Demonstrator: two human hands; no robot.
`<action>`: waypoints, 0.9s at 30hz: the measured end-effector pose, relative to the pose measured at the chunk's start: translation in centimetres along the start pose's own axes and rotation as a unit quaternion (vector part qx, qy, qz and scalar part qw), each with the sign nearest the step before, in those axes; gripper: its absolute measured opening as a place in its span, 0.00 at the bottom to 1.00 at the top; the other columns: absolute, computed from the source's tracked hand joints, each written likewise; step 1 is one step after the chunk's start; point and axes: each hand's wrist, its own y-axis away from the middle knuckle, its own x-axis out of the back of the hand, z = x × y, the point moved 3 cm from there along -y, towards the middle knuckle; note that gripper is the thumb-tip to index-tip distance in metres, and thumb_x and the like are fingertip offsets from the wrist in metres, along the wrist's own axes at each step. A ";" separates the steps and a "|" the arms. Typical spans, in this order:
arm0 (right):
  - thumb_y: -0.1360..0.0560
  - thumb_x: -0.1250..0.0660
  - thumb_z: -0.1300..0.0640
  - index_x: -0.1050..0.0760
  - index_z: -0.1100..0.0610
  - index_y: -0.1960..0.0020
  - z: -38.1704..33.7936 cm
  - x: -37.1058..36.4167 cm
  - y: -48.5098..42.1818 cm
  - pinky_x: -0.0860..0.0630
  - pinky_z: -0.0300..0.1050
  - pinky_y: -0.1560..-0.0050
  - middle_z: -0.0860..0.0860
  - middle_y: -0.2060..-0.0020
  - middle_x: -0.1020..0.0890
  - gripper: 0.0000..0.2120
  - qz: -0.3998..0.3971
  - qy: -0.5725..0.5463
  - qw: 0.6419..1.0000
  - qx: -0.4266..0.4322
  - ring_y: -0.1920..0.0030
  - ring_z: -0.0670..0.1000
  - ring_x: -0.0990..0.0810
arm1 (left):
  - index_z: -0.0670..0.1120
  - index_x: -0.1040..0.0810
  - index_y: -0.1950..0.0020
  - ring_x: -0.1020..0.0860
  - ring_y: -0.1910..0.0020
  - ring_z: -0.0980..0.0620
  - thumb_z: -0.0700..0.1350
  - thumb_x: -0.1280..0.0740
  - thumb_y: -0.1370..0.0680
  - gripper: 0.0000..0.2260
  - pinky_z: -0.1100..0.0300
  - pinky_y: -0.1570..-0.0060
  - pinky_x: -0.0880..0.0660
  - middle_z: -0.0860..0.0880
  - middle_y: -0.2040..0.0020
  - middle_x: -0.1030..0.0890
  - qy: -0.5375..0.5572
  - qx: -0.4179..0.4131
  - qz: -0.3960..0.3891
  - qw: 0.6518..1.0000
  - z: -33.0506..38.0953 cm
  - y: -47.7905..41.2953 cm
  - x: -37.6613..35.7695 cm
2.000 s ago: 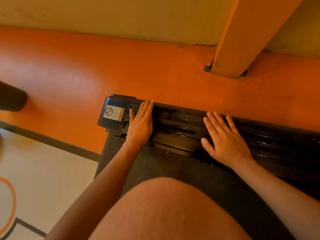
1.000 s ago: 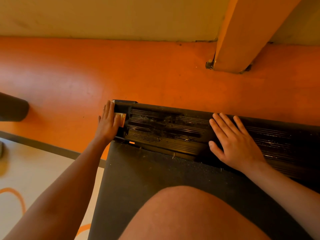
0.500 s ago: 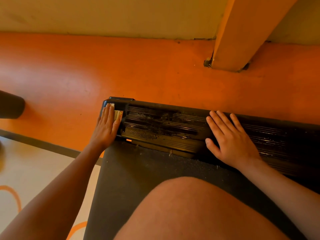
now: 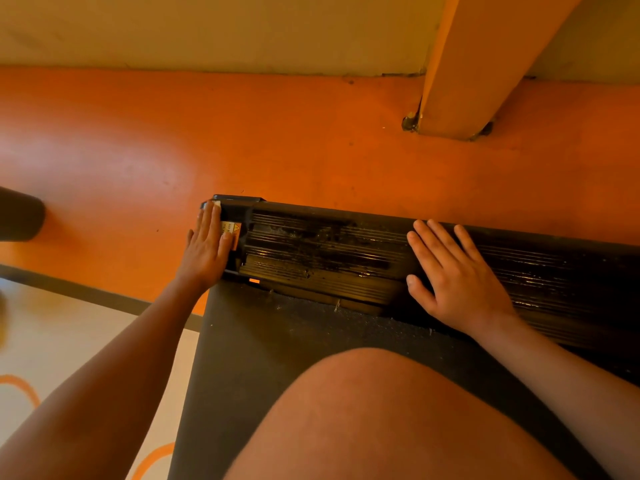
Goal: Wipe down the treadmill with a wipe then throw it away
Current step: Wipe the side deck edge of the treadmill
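Note:
The black treadmill shows its ribbed, grimy side rail [image 4: 329, 251] and dark belt [image 4: 277, 341]. My left hand [image 4: 207, 247] lies flat with straight fingers on the rail's end cap, covering part of a yellow warning sticker [image 4: 232, 233]. A small white corner of the wipe [image 4: 216, 203] peeks out past its fingertips; the rest of the wipe is hidden under the hand. My right hand [image 4: 457, 275] rests flat, fingers spread, on the rail further right. My bare knee [image 4: 398, 410] is over the belt.
Orange floor [image 4: 277, 140] runs beyond the rail up to a beige wall. A beige post [image 4: 478, 64] stands on the floor at the upper right. A dark object [image 4: 19, 216] sits at the left edge. A pale floor area with orange curves lies lower left.
My left hand slid left from the ribbed rail onto the end cap, then edged up toward the cap's far corner. My right hand stayed flat on the rail.

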 end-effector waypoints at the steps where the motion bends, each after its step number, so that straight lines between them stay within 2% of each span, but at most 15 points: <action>1: 0.17 0.50 0.41 0.41 0.58 0.19 0.0 0.0 0.0 0.45 0.62 0.20 0.57 0.20 0.39 0.31 0.000 -0.001 1.000 -0.001 0.18 0.56 0.44 | 0.49 0.60 0.16 0.61 0.18 0.52 0.59 0.57 0.14 0.29 0.43 0.21 0.58 0.49 0.16 0.59 0.003 0.000 0.000 1.000 0.1 -0.8 0.3; 4: 0.17 0.50 0.41 0.41 0.58 0.20 0.0 0.1 -0.1 0.45 0.62 0.20 0.57 0.20 0.39 0.31 0.005 -0.001 1.000 -0.001 0.18 0.56 0.43 | 0.48 0.58 0.16 0.59 0.17 0.50 0.56 0.56 0.14 0.28 0.43 0.21 0.58 0.48 0.16 0.58 0.014 0.013 0.026 0.999 0.9 -1.6 0.2; 7: 0.17 0.49 0.42 0.39 0.58 0.20 0.1 0.3 -0.1 0.46 0.61 0.20 0.57 0.20 0.39 0.31 0.005 -0.002 1.000 -0.003 0.18 0.56 0.43 | 0.48 0.57 0.16 0.59 0.18 0.53 0.60 0.57 0.14 0.30 0.47 0.20 0.58 0.48 0.16 0.56 0.011 0.014 0.054 0.998 1.2 0.2 -0.6; 10: 0.17 0.49 0.42 0.39 0.58 0.19 0.0 0.1 -0.1 0.46 0.61 0.19 0.57 0.20 0.39 0.31 0.003 -0.001 1.000 0.000 0.18 0.56 0.44 | 0.49 0.58 0.16 0.60 0.18 0.54 0.61 0.58 0.15 0.31 0.48 0.20 0.57 0.49 0.16 0.57 0.006 0.016 0.045 0.999 0.8 0.5 -0.9; 14: 0.17 0.48 0.42 0.39 0.59 0.19 0.1 -0.1 0.0 0.46 0.61 0.20 0.57 0.20 0.39 0.31 0.007 0.001 1.000 0.002 0.18 0.56 0.44 | 0.48 0.58 0.16 0.59 0.17 0.51 0.56 0.56 0.13 0.28 0.44 0.20 0.57 0.49 0.16 0.58 0.001 0.023 0.023 0.999 1.1 -1.7 0.2; 19: 0.17 0.49 0.42 0.39 0.59 0.19 0.2 0.0 0.0 0.45 0.61 0.20 0.58 0.20 0.39 0.31 0.005 0.004 1.000 -0.001 0.18 0.57 0.44 | 0.45 0.56 0.16 0.59 0.18 0.53 0.59 0.58 0.16 0.32 0.51 0.20 0.59 0.47 0.16 0.55 0.011 -0.011 0.056 0.998 2.2 1.8 -1.5; 27: 0.17 0.47 0.43 0.39 0.59 0.19 0.2 0.0 0.0 0.46 0.61 0.19 0.57 0.20 0.38 0.31 0.010 0.000 1.000 0.003 0.18 0.56 0.44 | 0.46 0.51 0.15 0.54 0.17 0.48 0.51 0.53 0.13 0.26 0.43 0.20 0.57 0.46 0.16 0.51 0.031 0.029 0.077 0.996 3.5 -1.7 -0.9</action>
